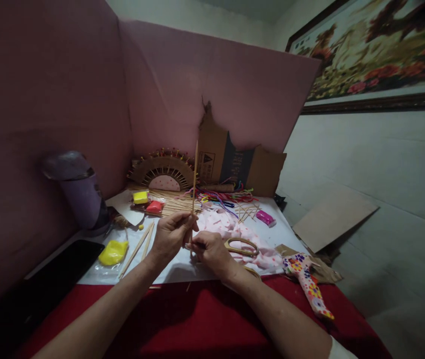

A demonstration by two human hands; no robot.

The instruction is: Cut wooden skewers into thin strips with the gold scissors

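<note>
A thin wooden stick [195, 179] stands upright in front of me. My left hand [173, 233] is closed around its lower part, thumb against fingers. Just below and to the right, my right hand [211, 253] pinches near the stick's bottom end; its fingertips are partly hidden. Beside my right hand lie gold-handled scissors [241, 247], resting on crumpled pink dotted cloth [222, 223]. Several loose sticks [136, 250] lie on the white sheet left of my left hand, with a bundle of thin sticks [177, 203] behind it.
Yellow clay [113, 253], a red packet [154, 207] and a purple packet [265, 218] lie around. Behind stand a fan-shaped cardboard piece [163, 167] and torn cardboard [212, 144]. A purple container [81, 199] stands left; a glue gun [308, 279] with a floral pattern lies right.
</note>
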